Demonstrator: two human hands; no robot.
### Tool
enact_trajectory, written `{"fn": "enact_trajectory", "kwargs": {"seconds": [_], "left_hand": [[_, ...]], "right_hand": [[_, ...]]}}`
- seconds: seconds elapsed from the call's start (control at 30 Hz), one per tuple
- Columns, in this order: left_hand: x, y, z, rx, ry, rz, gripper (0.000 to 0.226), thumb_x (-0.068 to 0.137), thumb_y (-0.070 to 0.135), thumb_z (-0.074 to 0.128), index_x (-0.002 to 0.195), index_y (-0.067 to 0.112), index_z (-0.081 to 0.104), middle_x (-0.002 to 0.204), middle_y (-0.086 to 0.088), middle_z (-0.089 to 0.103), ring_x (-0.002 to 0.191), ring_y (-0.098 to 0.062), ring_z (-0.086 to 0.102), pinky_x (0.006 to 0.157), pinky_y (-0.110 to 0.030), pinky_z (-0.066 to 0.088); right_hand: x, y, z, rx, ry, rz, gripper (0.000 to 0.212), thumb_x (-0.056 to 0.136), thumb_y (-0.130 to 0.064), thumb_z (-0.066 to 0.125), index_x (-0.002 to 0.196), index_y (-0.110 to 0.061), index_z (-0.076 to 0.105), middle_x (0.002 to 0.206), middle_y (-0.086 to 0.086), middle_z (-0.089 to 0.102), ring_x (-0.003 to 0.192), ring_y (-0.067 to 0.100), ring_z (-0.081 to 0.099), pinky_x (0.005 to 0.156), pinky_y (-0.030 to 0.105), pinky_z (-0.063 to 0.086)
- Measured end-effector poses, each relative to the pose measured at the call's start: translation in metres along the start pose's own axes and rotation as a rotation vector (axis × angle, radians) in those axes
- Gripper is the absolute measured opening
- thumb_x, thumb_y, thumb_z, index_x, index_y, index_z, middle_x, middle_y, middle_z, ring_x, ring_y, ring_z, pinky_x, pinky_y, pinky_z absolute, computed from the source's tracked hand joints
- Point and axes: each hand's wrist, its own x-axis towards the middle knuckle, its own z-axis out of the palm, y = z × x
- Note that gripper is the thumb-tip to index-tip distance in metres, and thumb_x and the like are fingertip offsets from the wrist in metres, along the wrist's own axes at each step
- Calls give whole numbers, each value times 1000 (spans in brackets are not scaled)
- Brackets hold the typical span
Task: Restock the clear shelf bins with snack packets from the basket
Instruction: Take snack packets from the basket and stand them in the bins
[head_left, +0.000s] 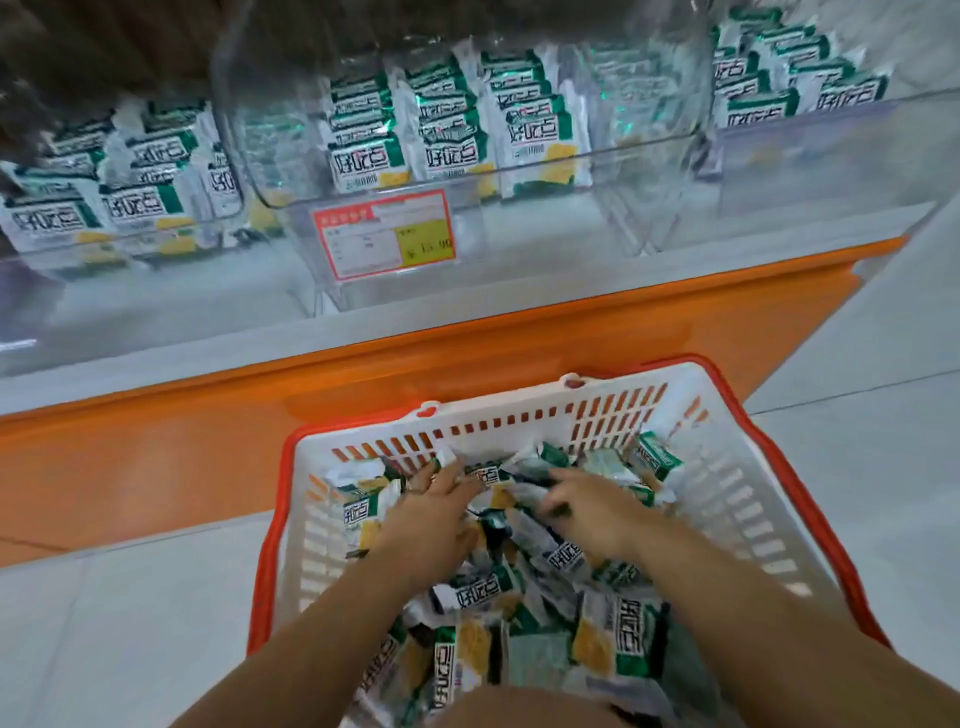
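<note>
The orange shelf base (156, 452) runs across in front of us, and on its pale ledge stand the clear shelf bins (519, 234), each already part filled with upright rows of shelved packets (363, 156). Below the ledge, on the tiled floor (130, 623), sits the white basket (498, 413) with its red handle (265, 571) folded down along the rim. The snack packets (618, 629) we have to move lie in it as a loose, crisscrossed heap. We judge them light, soft and crinkly, with a slick film that will slide under the fingers, and the contents may crush, so we would take a few at once by their flat faces or sealed ends and not squeeze hard. Both our hands are down in the heap. Our left hand (431, 519) rests on the packets with its fingers spread and fairly straight, gripping nothing that we can see. Our right hand (592, 514) is blurred at the fingers, so we cannot tell whether it has closed on a packet. On the way up, the ledge and the high front walls of the bins must be cleared. A red price label (384, 234) hangs on the middle bin.
</note>
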Motion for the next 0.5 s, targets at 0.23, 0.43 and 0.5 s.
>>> {"fn": "enact_trajectory", "kwargs": {"seconds": [0.23, 0.43, 0.5], "left_hand": [[5, -3, 1, -76, -7, 3, 53, 97, 35, 48, 146, 34, 30, 159, 9, 9, 146, -25, 5, 117, -43, 19], [-14, 22, -42, -462, 193, -5, 33, 101, 33, 41, 126, 19, 58, 115, 1, 65, 101, -15, 61, 87, -29, 49], [-27, 35, -65, -827, 129, -70, 42, 101, 43, 33, 117, 16, 61, 97, 0, 70, 86, -18, 68, 84, -36, 55]], "right_hand": [[11, -6, -11, 7, 16, 44, 24, 95, -8, 47, 99, 9, 64, 97, 28, 64, 83, 40, 60, 81, 45, 52], [-31, -35, -69, 96, 173, -24, 28, 95, -18, 53, 99, 3, 71, 108, 9, 70, 84, 22, 68, 77, 22, 51], [-51, -58, -86, 89, 236, -109, 23, 94, -20, 56, 101, -8, 74, 109, -2, 70, 72, 4, 62, 67, 13, 47]]}}
